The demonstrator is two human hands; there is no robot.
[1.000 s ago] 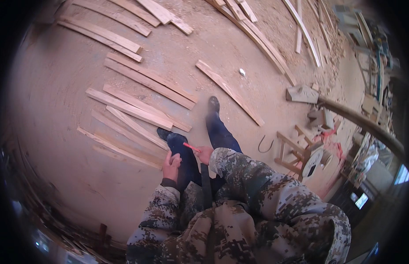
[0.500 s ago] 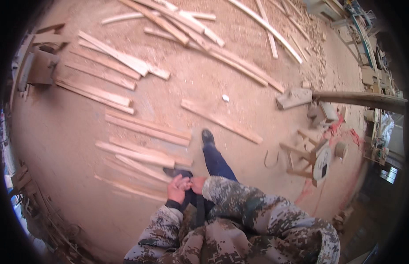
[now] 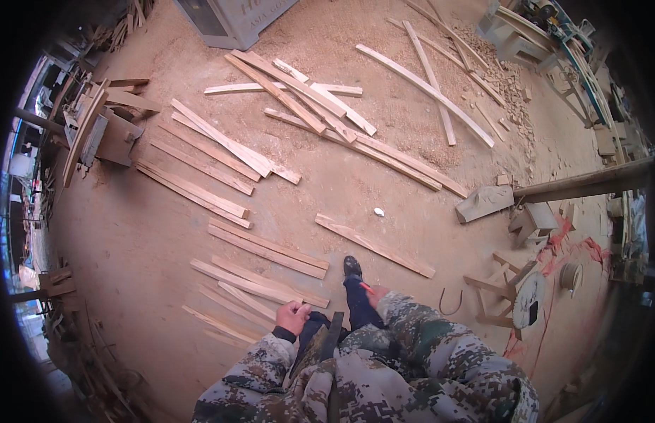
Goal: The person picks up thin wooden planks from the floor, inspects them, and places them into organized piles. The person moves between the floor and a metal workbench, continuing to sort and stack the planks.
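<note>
We see the right hand (image 3: 376, 295) with its grip closed on a red pencil (image 3: 366, 287) — the left hand (image 3: 294, 317) now apart, loosely curled, empty; wooden slats (image 3: 260, 280) lie just beyond it, nearer than before.

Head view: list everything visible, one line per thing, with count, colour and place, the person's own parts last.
wooden planks: many, pale tan, scattered over the floor
sawdust floor: one, brown, throughout
grey machine base: one, top centre
white scrap: one, mid floor
wooden beam: one, brown, right
round white disc: one, lower right
metal hook: one, dark, by the right sleeve
shoe: one, dark, stepping forward
left hand: closed, contents hidden
right hand: grip on a small red object
camouflage sleeves: two
</note>
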